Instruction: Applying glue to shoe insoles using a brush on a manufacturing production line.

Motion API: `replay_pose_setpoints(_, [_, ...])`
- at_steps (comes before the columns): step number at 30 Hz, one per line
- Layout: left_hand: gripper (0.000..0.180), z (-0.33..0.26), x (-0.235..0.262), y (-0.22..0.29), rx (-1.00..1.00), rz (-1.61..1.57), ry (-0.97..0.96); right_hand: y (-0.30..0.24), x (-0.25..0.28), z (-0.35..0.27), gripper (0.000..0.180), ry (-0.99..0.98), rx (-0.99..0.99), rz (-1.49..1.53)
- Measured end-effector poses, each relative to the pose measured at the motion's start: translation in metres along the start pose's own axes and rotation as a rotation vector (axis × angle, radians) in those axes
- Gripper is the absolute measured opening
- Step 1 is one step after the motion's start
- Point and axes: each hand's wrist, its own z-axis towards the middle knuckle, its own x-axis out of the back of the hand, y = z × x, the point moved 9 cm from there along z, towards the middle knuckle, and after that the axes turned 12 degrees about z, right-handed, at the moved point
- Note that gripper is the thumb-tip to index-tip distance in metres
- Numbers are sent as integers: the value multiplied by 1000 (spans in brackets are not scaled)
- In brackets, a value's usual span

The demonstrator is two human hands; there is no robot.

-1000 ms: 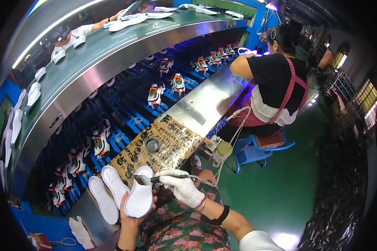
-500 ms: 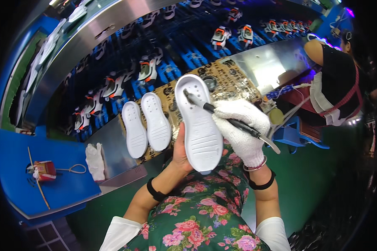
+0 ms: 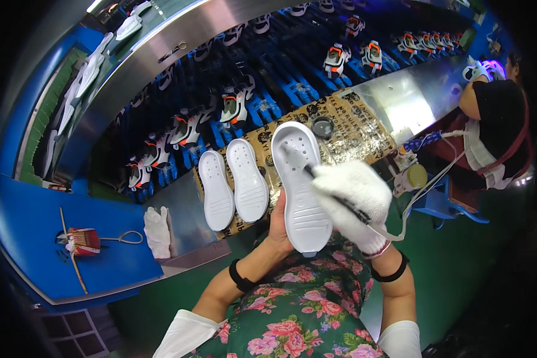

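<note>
A white shoe sole (image 3: 307, 212) is held up in front of me, its hollow side facing me. My bare left hand (image 3: 279, 224) grips its left edge from beneath, most of the fingers hidden behind it. My right hand (image 3: 361, 200), in a white knitted glove, is closed around a dark-handled brush (image 3: 353, 209). The brush's tip, smeared by motion, is over the far end of the sole, where small holes show. Two more white soles (image 3: 218, 194) (image 3: 251, 185) lie side by side to the left on taped brown cardboard (image 3: 355, 134).
A small dark round pot (image 3: 323, 127) stands beyond the sole. Behind runs a blue rack (image 3: 268, 110) carrying white-and-orange shoes (image 3: 235, 106). A white glove (image 3: 157, 232) lies at left, near a red packet (image 3: 85, 241). A yellow-lidded jar (image 3: 416, 176) and another person (image 3: 498, 113) are at right.
The whole view has shifted, so the bench appears farther right. My right hand and the brush are blurred now, with the brush still over the sole's far end. My left hand keeps its grip.
</note>
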Motion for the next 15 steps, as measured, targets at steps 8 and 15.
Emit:
replay_pose_setpoints(8, [91,10,6,22,-117,243,92,5,-15,-19,27,-36,19,108])
replay_pose_setpoints(15, [84,30,-10,41,-183,280,64,4,-19,-27,29,-12,136,6])
